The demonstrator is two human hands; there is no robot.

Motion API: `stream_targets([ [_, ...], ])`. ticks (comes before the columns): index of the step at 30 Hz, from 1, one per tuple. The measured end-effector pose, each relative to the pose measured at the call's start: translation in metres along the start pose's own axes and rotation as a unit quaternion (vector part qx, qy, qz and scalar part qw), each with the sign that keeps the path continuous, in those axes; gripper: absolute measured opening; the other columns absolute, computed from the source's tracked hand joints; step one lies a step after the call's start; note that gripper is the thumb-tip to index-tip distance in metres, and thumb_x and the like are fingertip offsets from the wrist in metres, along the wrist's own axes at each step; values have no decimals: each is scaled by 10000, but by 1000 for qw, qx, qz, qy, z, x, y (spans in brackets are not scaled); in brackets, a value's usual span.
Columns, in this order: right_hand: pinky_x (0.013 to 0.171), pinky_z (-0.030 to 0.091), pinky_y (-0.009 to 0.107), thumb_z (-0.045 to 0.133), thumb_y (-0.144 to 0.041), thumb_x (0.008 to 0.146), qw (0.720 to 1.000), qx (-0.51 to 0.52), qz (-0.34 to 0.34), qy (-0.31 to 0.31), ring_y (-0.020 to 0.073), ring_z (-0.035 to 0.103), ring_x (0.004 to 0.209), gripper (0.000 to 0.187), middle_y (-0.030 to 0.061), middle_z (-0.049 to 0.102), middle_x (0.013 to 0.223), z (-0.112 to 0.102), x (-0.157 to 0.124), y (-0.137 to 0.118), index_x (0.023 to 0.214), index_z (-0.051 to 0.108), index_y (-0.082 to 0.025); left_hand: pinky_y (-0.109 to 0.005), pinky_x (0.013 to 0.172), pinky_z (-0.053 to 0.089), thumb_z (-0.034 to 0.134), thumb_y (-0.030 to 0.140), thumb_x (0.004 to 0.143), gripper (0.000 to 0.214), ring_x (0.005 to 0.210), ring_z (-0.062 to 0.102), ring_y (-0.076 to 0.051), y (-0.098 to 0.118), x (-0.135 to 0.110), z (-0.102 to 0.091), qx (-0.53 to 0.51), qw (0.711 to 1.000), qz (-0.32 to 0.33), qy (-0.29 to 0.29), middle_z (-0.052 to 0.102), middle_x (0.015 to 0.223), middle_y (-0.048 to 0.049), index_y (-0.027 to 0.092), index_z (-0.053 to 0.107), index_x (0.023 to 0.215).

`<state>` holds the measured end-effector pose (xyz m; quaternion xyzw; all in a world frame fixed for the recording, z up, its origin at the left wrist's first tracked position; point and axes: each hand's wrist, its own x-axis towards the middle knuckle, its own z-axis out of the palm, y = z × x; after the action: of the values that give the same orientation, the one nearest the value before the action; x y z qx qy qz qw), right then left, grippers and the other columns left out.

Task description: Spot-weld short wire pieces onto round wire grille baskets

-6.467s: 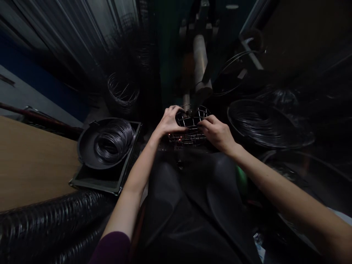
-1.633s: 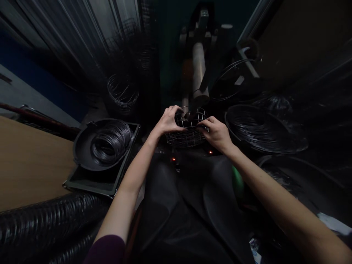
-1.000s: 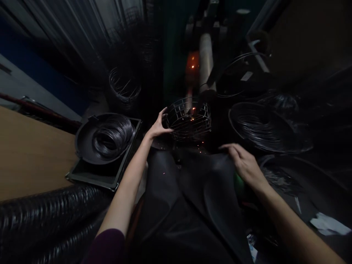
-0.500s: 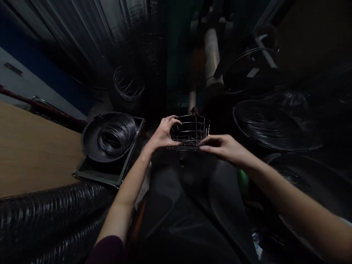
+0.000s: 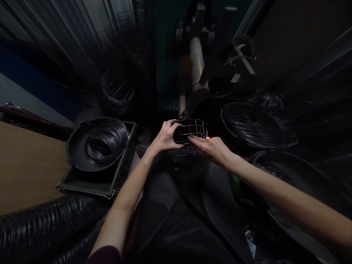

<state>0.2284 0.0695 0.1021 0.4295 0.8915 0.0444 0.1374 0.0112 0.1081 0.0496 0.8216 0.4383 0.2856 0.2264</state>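
Left hand (image 5: pixel 165 136), half open, grasps the wire basket (image 5: pixel 187 134); right hand (image 5: pixel 211 148), fingers nearly straight, touches it, grip uncertain. The basket lies wearer-side of the metal cylinder (image 5: pixel 197 62), long axis crosswise, opening direction unclear.

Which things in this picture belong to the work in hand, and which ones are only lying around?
Seemingly in use:
- wire basket, between left hand and right hand
- metal rod, its tip near the basket's far side

Apparently just lying about, untouched:
- wire coil in black basin, at left
- crate beneath that basin
- second wire coil, at right
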Motion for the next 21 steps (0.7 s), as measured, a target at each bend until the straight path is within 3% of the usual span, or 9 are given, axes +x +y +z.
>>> stream_targets([
  [8, 506, 441, 255, 451, -101, 930, 987, -4, -52, 151, 168, 710, 736, 455, 90, 647, 1294, 15, -5, 10, 1339, 625, -194, -562, 1117, 412, 885, 329, 609, 660, 1327, 426, -361, 8, -6, 0, -5, 1000, 8, 28, 446, 1416, -147, 221, 599, 1194],
  [15, 479, 376, 254, 482, -128, 929, 989, 1, -56, 140, 162, 695, 682, 443, 84, 649, 1293, 13, -3, 10, 1343, 617, -204, -551, 1129, 408, 886, 294, 592, 662, 1331, 422, -361, 8, -1, -3, -10, 1000, 4, 5, 444, 1404, -151, 208, 615, 1190],
  [21, 479, 380, 263, 410, -100, 910, 989, 0, -40, 142, 164, 692, 678, 502, 81, 648, 1299, 11, 4, 15, 1357, 615, -202, -522, 1116, 421, 886, 281, 589, 664, 1313, 443, -342, 0, 9, -2, -25, 1000, 4, 17, 469, 1389, -146, 195, 611, 1187],
])
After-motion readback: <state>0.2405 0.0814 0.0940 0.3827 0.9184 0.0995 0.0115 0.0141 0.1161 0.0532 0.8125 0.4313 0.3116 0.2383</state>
